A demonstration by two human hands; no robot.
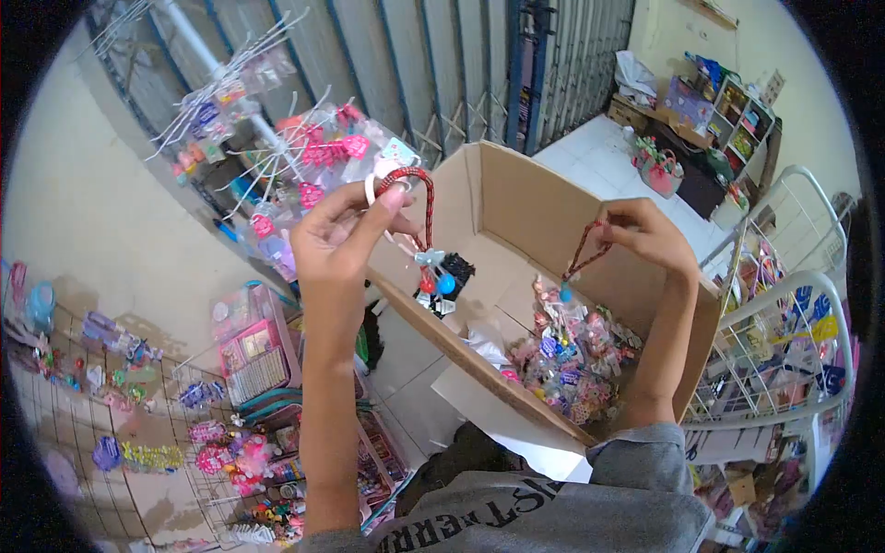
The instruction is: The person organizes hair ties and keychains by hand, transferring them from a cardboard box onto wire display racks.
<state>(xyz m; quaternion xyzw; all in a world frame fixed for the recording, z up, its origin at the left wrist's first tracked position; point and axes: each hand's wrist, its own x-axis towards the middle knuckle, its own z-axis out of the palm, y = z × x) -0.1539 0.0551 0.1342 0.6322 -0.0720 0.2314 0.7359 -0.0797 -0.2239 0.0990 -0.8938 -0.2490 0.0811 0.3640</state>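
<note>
My left hand is raised over the left side of a cardboard box. Its thumb and fingers pinch a red braided hair tie, with a white loop beside it at the fingertips. Blue and red beads hang below that tie. Over the box's right side, my right hand is closed on a second red braided hair tie, which has a teal bead at its lower end. Beneath it, a pile of small colourful beaded accessories lies in the box. A black bundle lies at the box's left.
A wire display stand with pink packets rises at the left. Below it are a wire grid of accessories and a pink case. A white wire rack stands close on the right. Behind is a folding metal gate.
</note>
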